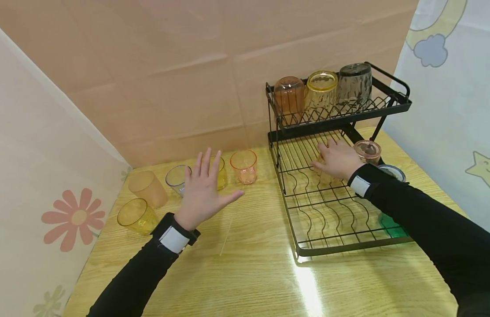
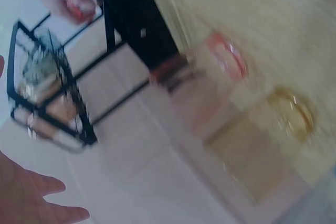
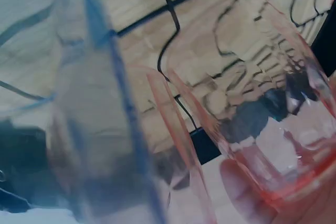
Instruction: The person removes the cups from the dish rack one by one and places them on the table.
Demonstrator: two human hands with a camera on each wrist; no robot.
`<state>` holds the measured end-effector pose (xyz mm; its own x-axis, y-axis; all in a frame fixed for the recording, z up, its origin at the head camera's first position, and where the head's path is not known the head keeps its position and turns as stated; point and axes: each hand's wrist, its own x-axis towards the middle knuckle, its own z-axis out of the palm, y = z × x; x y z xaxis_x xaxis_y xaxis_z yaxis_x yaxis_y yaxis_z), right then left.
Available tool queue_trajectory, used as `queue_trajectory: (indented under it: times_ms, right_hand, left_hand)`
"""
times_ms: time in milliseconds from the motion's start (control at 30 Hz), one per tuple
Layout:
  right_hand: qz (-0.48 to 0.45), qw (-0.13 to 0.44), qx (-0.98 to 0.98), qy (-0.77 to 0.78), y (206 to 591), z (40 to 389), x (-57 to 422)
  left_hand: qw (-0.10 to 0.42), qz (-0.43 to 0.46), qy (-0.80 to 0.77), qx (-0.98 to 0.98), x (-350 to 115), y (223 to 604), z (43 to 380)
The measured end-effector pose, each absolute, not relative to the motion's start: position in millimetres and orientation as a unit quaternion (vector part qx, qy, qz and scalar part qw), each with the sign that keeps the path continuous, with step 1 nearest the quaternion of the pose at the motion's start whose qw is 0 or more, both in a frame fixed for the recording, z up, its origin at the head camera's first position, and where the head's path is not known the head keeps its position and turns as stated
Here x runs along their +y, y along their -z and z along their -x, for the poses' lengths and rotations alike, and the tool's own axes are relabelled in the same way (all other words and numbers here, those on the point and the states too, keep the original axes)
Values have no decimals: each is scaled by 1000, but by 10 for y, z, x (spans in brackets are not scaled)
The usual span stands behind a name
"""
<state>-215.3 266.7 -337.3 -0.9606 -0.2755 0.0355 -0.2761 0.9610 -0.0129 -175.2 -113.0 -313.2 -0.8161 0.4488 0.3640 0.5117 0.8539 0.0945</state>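
Note:
My right hand is over the lower tier of the black dish rack, gripping a clear pinkish glass. Seen in the right wrist view, that faceted glass has its thick pink base in the fingers and its open end towards the rack wires. Another pink glass and a blue-rimmed glass stand on the rack beside the right wrist. My left hand is held with fingers spread in front of a blue-rimmed glass and a yellow glass, holding nothing.
On the upper tier stand upturned brown, yellow and grey glasses. A green glass is partly hidden under the right sleeve. Orange-rimmed, frosted orange and yellow glasses are on the wooden table.

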Motion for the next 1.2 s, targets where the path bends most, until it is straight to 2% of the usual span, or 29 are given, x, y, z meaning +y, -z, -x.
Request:
queue_trajectory:
  times_ms: [367, 667, 967, 1200]
  right_hand:
    - [-127, 79, -989, -9, 3432, 2158, 2621]
    - [-99, 148, -983, -49, 3270, 2113, 2639]
    - [-74, 133, -984, -89, 3031, 1891, 2534]
    - [-84, 143, -977, -135, 3004, 1663, 2457]
  left_hand:
    - [139, 311, 91, -936, -657, 3232, 1658]
    - [113, 328, 113, -931, -381, 3248, 1613]
    - [95, 317, 163, -929, -212, 3238, 1585]
    - [54, 280, 260, -923, -169, 3262, 1548]
